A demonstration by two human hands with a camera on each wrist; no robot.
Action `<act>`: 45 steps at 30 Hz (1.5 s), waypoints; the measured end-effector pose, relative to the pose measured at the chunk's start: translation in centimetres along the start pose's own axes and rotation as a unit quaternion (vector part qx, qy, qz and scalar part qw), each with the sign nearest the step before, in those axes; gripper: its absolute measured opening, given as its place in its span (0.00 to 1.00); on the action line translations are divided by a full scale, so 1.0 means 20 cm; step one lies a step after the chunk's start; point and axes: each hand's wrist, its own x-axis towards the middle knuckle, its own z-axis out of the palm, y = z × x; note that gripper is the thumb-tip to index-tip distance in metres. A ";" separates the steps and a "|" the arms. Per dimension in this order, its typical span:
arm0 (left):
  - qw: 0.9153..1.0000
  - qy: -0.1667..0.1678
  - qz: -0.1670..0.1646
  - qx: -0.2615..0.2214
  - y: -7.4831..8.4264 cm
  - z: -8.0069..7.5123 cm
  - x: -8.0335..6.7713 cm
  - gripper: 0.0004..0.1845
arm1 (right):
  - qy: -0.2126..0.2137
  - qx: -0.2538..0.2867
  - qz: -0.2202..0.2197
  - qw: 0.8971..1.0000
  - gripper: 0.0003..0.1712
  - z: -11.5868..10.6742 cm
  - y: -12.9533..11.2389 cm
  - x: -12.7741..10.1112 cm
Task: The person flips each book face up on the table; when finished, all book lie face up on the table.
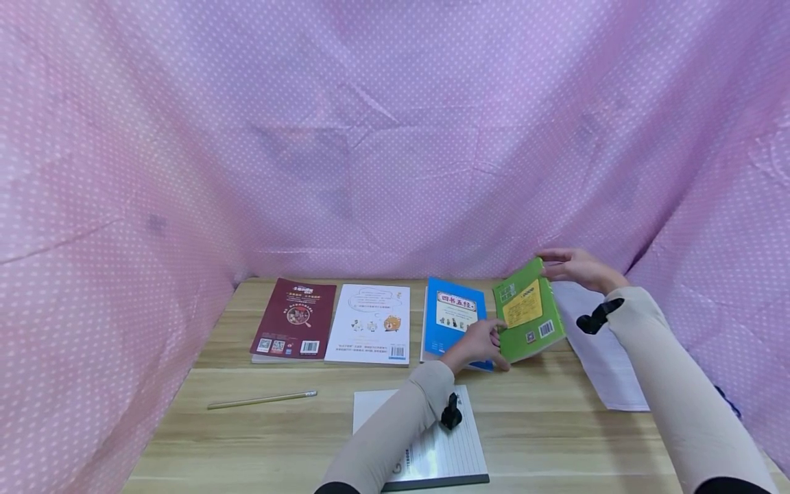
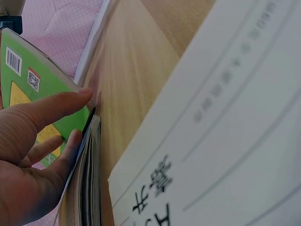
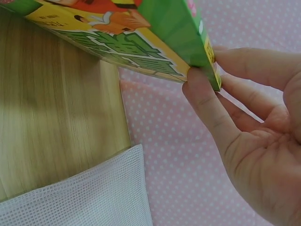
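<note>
A green book (image 1: 524, 315) with a yellow panel and a barcode is raised at a tilt on the right of the table. My right hand (image 1: 578, 269) pinches its far right corner; in the right wrist view the thumb (image 3: 207, 99) lies on the illustrated cover and the fingers are on the opposite side. At the book's near left edge is my left hand (image 1: 478, 343), fingers loosely bent, thumb (image 2: 61, 106) stretched out across the green cover in the left wrist view. Beneath that hand lies a blue book (image 1: 453, 309), partly covered by it.
A maroon book (image 1: 296, 319) and a white book (image 1: 369, 322) lie side by side at the left. In front are a pencil (image 1: 262, 400) and a lined notebook (image 1: 459, 439), partly under the left sleeve. A white mesh pouch (image 1: 601, 357) lies at the right. Pink dotted cloth (image 1: 395, 137) hangs behind.
</note>
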 end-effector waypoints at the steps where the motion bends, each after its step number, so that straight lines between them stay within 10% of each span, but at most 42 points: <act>1: 1.000 0.002 -0.001 -0.002 0.00 0.00 0.00 0.45 | -0.001 0.002 -0.001 1.000 0.44 0.00 0.00 0.00; 31: 1.000 0.021 -0.004 -0.013 0.02 0.05 -0.03 0.44 | -0.017 0.058 0.000 0.998 0.44 0.05 -0.08 0.08; 45: 0.994 0.013 0.046 -0.103 0.13 -0.04 -0.04 0.39 | -0.003 0.066 0.001 0.998 0.43 0.09 -0.10 0.10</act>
